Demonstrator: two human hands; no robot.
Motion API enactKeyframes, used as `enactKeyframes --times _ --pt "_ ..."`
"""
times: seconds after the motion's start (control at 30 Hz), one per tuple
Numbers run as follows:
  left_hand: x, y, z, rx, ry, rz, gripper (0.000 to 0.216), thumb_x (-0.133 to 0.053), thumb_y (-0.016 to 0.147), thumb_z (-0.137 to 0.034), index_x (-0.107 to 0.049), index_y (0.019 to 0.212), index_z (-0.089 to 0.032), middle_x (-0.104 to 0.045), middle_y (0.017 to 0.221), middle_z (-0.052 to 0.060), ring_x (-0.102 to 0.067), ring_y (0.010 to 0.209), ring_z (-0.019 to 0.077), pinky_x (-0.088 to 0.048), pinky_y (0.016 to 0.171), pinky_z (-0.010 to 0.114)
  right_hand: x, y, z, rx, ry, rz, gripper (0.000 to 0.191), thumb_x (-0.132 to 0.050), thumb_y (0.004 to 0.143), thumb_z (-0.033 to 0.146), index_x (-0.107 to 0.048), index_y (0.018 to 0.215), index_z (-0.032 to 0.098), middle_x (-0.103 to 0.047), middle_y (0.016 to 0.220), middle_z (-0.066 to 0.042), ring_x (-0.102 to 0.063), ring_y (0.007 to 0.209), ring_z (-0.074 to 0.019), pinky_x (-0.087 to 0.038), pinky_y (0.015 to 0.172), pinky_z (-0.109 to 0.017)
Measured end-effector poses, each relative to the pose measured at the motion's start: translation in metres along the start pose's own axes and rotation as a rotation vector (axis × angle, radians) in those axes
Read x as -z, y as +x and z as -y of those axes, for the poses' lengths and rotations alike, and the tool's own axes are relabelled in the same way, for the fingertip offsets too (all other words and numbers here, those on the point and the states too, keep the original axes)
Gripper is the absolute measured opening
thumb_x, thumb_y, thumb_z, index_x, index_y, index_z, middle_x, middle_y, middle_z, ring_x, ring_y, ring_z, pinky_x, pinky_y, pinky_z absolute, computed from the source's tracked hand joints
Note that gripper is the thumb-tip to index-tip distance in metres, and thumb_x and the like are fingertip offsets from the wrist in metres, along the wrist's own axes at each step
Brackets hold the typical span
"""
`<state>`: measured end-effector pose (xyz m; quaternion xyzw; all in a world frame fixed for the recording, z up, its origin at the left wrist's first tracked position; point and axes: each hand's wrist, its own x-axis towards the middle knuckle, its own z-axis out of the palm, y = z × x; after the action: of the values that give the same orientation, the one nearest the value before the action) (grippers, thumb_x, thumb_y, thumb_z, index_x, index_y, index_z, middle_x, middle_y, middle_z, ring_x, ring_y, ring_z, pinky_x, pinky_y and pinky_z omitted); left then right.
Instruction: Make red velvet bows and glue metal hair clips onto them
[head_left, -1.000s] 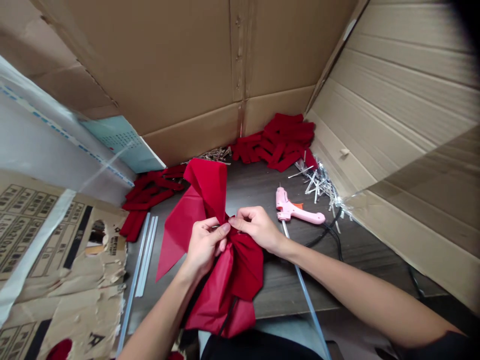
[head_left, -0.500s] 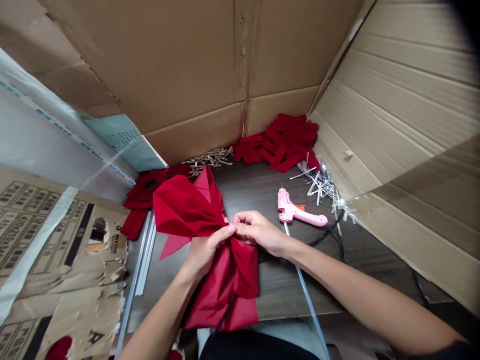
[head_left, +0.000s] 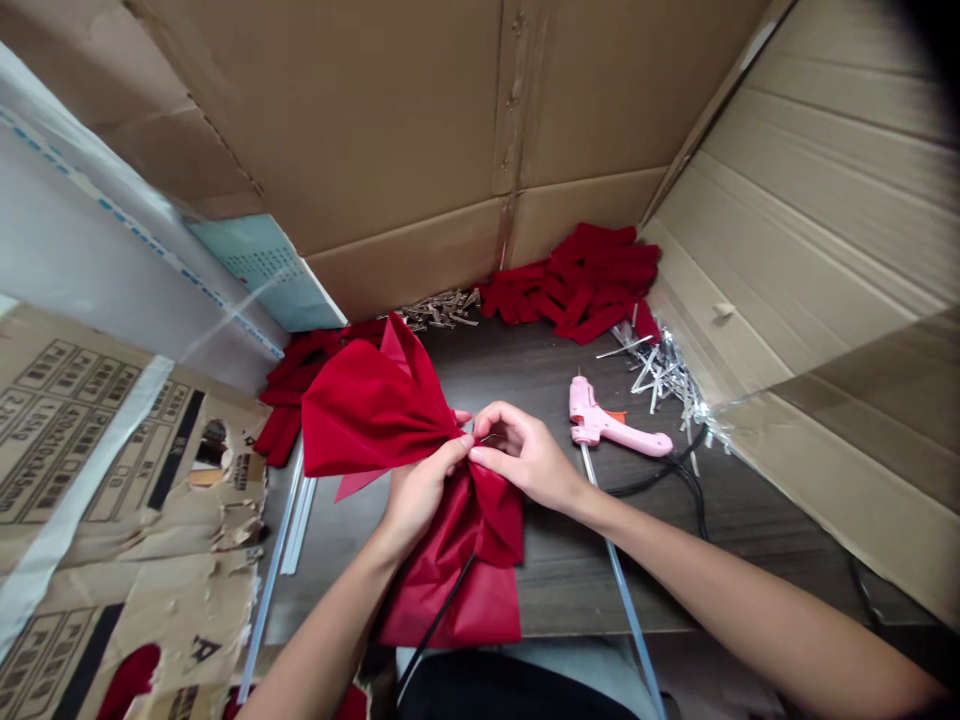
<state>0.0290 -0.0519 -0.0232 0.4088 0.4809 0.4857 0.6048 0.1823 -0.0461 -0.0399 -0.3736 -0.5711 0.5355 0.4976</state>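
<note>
A large red fabric bow (head_left: pixel 379 410) is gathered at its middle over a dark wooden table (head_left: pixel 562 570). My left hand (head_left: pixel 420 490) is closed round the gathered middle from below, thumb against the pinch. My right hand (head_left: pixel 521 455) pinches the same spot from the right with its fingertips. One loop of the bow fans up to the left, and the tails (head_left: pixel 465 580) hang down toward my lap.
A pink glue gun (head_left: pixel 611 425) lies right of my hands, its black cord (head_left: pixel 667 475) trailing off. Red fabric pieces (head_left: pixel 589 280) and metal clips (head_left: pixel 439 310) sit at the back, silver strips (head_left: pixel 664 375) at right. Cardboard walls (head_left: pixel 810 230) surround the table. Clear glue sticks (head_left: pixel 296 510) lie left.
The upper loop of the bow has been folded down and spread to the left. Both hands have stayed pinched at the middle, shifting slightly right and up in view.
</note>
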Motion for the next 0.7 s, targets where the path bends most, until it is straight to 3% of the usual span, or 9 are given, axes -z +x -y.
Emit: enactKeyframes --times 0.3,0.47,0.6,0.7 --pt "-0.0043 0.0029 0.0086 0.026 -0.111 -0.012 0.030 -0.073 0.073 -0.030 -0.072 0.099 -0.014 -0.068 0.079 0.002 -0.058 0.067 0.0128 -0.045 0.065 0.025 -0.0017 -0.0004 0.0033 -0.041 -0.046 -0.014 0.022 -0.067 0.079 0.037 -0.055 0.083 0.019 -0.060 0.080 -0.001 -0.057 0.071 -0.0147 -0.046 0.066 -0.028" --pt "-0.0057 0.0022 0.0092 -0.017 -0.121 -0.016 0.028 -0.072 0.076 -0.036 -0.072 0.092 -0.014 -0.064 0.068 0.001 -0.050 0.055 0.0082 -0.039 0.053 0.021 -0.0039 -0.0009 0.0030 -0.090 0.089 -0.003 0.027 -0.071 0.076 0.038 -0.050 0.079 0.020 -0.060 0.076 0.000 -0.060 0.069 -0.0158 -0.047 0.068 -0.030" --pt "-0.0063 -0.0007 0.0050 -0.054 -0.062 -0.092 0.030 -0.078 0.069 -0.034 -0.073 0.092 -0.015 -0.064 0.067 -0.001 -0.055 0.060 0.0100 -0.046 0.063 0.024 -0.0039 -0.0002 0.0033 -0.081 0.102 -0.032 0.027 -0.072 0.074 0.037 -0.050 0.077 0.020 -0.059 0.073 0.001 -0.058 0.068 -0.0155 -0.046 0.065 -0.029" --pt "-0.0076 -0.0020 0.0026 -0.044 -0.079 -0.087 0.032 -0.081 0.066 -0.028 -0.073 0.094 -0.016 -0.070 0.079 0.001 -0.062 0.075 0.0140 -0.049 0.077 0.027 -0.0023 0.0009 0.0039 -0.062 0.074 -0.064 0.025 -0.072 0.072 0.032 -0.051 0.077 0.020 -0.057 0.075 0.000 -0.055 0.070 -0.0149 -0.044 0.065 -0.028"
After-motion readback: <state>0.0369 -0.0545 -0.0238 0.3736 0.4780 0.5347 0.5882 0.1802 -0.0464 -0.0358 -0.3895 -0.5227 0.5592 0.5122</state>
